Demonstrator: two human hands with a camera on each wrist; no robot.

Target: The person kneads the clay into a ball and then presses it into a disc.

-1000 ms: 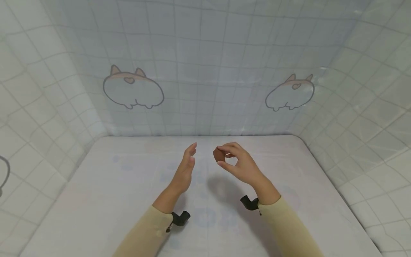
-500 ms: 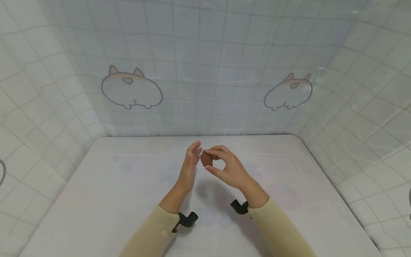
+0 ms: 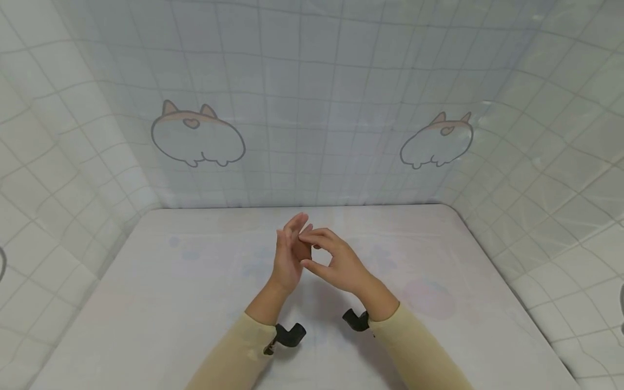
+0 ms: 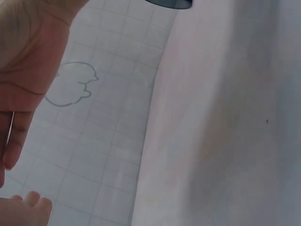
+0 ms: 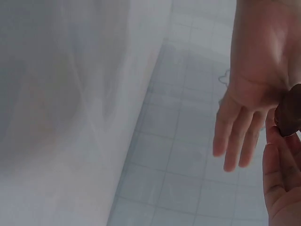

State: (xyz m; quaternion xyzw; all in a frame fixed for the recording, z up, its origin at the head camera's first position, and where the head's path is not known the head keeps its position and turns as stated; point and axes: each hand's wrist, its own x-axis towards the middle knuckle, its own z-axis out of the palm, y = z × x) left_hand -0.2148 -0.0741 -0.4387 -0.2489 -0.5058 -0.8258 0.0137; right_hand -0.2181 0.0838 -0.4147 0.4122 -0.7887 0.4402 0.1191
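Observation:
A small, smooth brown lump (image 3: 304, 251), dark and rounded with a blunt point in the right wrist view (image 5: 290, 115), is pinched between the thumb and fingers of my right hand (image 3: 343, 265). My left hand (image 3: 286, 265) is held up beside it, palm facing the lump, fingers fairly straight. In the right wrist view the left palm (image 5: 256, 70) lies just beside the lump; whether they touch I cannot tell. The left wrist view catches the right hand (image 4: 33, 61) from the top and left fingertips (image 4: 33, 207) at the bottom; the lump is hidden there. Both hands are above the table.
A pale cloth covers the table (image 3: 170, 303). Behind and at both sides hang white gridded curtains (image 3: 312, 135) with dog drawings. A black camera mount (image 3: 291, 335) sits at the left wrist, another mount (image 3: 356, 319) at the right. Light-coloured sleeves reach the wrists.
My right hand has moved left with the brown lump, closing the gap to the left hand. The left hand has shifted slightly right and turned its palm more into view.

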